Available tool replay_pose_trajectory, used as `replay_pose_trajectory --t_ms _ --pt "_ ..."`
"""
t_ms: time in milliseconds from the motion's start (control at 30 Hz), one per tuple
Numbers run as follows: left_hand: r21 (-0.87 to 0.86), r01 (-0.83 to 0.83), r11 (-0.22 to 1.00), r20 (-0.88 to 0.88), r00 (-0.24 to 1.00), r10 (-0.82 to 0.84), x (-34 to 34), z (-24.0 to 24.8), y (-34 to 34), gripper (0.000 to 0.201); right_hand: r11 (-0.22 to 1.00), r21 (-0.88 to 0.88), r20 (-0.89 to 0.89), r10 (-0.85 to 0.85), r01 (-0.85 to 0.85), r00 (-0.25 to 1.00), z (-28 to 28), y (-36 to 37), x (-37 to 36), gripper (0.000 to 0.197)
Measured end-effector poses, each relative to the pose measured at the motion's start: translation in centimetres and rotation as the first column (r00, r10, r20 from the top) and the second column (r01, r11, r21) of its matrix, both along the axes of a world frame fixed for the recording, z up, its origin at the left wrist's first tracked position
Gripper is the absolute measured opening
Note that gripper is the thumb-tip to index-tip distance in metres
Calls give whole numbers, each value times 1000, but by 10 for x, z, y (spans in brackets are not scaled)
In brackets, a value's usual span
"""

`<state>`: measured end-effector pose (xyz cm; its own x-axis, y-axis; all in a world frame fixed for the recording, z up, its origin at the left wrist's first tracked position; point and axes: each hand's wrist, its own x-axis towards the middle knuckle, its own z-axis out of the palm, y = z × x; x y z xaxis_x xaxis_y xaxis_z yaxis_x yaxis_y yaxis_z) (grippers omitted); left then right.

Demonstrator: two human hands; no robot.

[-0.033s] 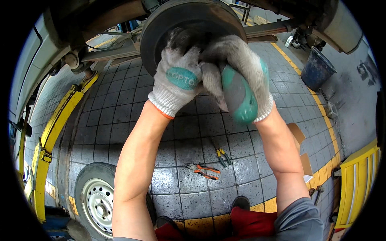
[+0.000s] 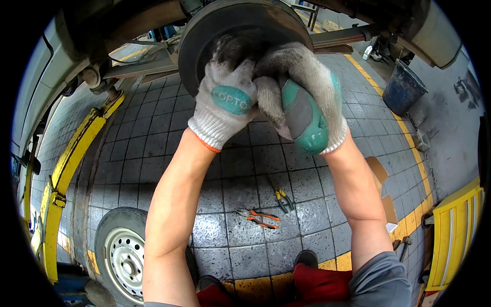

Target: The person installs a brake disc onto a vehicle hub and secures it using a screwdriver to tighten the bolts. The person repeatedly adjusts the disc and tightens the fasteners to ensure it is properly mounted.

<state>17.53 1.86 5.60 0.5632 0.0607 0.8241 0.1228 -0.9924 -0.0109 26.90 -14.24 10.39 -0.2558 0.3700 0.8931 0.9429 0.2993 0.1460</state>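
A dark round brake drum (image 2: 240, 21) hangs at the top centre. Both my hands, in grey-white gloves with blackened fingers, work at its lower face. My right hand (image 2: 304, 82) is closed around the thick green and grey handle of what looks like a screwdriver (image 2: 306, 120). Its rounded butt points down toward me, while the shaft end is hidden behind my fingers. Close beside it, my left hand (image 2: 230, 84) has its fingers curled against the drum, and whatever they grip cannot be seen.
Orange-handled pliers (image 2: 258, 217) and yellow-and-black pliers (image 2: 284, 200) lie on the tiled floor. A wheel (image 2: 123, 253) stands lower left, beside a yellow lift arm (image 2: 76, 153). At right are a dark bucket (image 2: 404, 88), an opened cardboard box (image 2: 388, 210) and a yellow cabinet (image 2: 452, 235).
The screwdriver handle has turned slightly in my right hand, and its butt has risen a little. My left hand stays almost where it was.
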Motion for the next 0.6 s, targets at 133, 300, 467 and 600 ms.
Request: replay_pose_trajectory --t_ms 133,300,467,600 --pt "14 60 998 6 998 -60 -2 5 0 77 997 28 -15 66 -66 998 7 6 4 22" --pt "209 116 971 28 992 -125 -8 10 -1 67 994 52 -12 92 -91 996 20 14 10 16" --pt "211 154 965 107 978 -179 -7 9 -2 58 988 90 -112 138 -129 984 25 22 14 20" --pt "304 45 952 13 999 -51 -6 10 -3 73 998 60 -216 -8 22 976 31 26 8 19"
